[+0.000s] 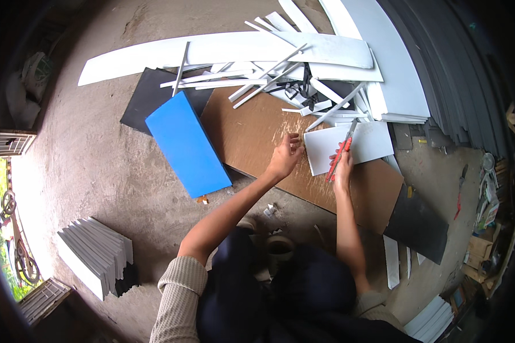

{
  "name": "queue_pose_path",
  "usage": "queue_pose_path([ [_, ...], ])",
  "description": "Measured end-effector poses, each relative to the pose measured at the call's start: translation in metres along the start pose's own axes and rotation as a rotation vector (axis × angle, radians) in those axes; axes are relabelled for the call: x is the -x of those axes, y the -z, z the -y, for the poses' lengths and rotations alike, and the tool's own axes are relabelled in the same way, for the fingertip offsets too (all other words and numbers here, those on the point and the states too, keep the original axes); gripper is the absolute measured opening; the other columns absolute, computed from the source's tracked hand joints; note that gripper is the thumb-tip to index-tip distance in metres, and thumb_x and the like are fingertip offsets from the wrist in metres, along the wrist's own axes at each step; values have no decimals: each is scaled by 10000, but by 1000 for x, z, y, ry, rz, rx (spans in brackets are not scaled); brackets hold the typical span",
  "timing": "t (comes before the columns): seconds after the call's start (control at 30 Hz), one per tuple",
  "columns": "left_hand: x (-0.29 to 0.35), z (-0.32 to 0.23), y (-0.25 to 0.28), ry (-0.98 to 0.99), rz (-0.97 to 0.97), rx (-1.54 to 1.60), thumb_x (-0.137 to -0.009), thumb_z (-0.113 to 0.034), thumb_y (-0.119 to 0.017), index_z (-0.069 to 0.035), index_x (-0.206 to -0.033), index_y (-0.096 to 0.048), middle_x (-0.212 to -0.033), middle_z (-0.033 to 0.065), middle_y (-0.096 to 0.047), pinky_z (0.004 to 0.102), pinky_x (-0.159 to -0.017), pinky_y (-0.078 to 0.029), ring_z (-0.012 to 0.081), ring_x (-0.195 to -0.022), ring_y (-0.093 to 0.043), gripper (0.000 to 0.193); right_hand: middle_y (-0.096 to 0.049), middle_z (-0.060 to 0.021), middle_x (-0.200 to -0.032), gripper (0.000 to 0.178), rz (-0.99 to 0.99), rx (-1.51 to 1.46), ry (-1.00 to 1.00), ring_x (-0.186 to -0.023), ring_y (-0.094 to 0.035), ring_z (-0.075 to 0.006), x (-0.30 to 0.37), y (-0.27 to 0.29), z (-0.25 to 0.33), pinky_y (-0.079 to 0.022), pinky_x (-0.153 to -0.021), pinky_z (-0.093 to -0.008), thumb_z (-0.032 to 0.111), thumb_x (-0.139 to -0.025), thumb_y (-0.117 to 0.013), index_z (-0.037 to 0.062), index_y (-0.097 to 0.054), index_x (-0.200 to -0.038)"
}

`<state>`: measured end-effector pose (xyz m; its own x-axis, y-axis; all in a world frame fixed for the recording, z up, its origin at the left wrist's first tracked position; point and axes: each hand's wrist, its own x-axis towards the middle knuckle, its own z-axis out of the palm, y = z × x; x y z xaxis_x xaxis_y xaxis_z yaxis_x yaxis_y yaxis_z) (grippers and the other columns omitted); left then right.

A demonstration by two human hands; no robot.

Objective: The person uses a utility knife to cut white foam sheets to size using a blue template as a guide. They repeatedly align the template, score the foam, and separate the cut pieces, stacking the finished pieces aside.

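My right hand is closed around a red utility knife, its blade pointing away from me. Under that hand lies a white rectangular sheet on a scratched brown board. Just left of the sheet, my left hand hovers over the board with loosely curled fingers, apart and holding nothing. A bright blue rectangular panel rests at the board's left end, overlapping a dark sheet.
White offcut strips are heaped beyond the board, beneath a long white sheet. White and dark sheets are stacked at the far right. A stack of white panels stands on the floor at left. Another red-handled tool lies right.
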<state>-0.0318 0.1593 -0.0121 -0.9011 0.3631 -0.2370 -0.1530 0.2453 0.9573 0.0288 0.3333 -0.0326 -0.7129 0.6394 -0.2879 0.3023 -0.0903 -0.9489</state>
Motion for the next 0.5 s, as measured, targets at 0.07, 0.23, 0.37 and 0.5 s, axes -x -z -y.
queue_pose_path([
  [0.07,-9,7,-13,-58,-48,-30,-806,-142,-573,44,-1136,-415,-1069,199,-539,340,-773,-481,266,-871,-594,411,-518,-46,-751,314,37,-40,-36,-569,-494,-93,4,0,-2,-411,-487,-234,258,-913,-355,44,-495,-1095],
  [0.23,-20,7,-38,-86,-64,-380,-765,-187,-651,32,-1120,-445,-902,156,-495,326,-777,-478,254,-850,-537,465,-518,-47,-783,290,19,-84,-42,-573,-493,-90,11,6,3,-419,-504,-235,222,-913,-358,46,-484,-1106],
  [0.37,-21,-1,-35,8,-35,38,-833,-100,-557,32,-1026,-458,-954,165,-513,316,-738,-515,235,-827,-584,254,-498,-55,-900,294,-2,-151,-17,-649,-512,-96,16,14,9,-434,-539,-241,213,-916,-368,36,-472,-1126],
  [0.5,-5,-21,5,114,-33,430,-891,-26,-422,24,-1006,-451,-951,162,-551,309,-686,-549,219,-810,-622,129,-477,-36,-871,293,-40,-209,51,-661,-514,-99,31,16,36,-435,-555,-232,227,-904,-395,39,-477,-1113],
])
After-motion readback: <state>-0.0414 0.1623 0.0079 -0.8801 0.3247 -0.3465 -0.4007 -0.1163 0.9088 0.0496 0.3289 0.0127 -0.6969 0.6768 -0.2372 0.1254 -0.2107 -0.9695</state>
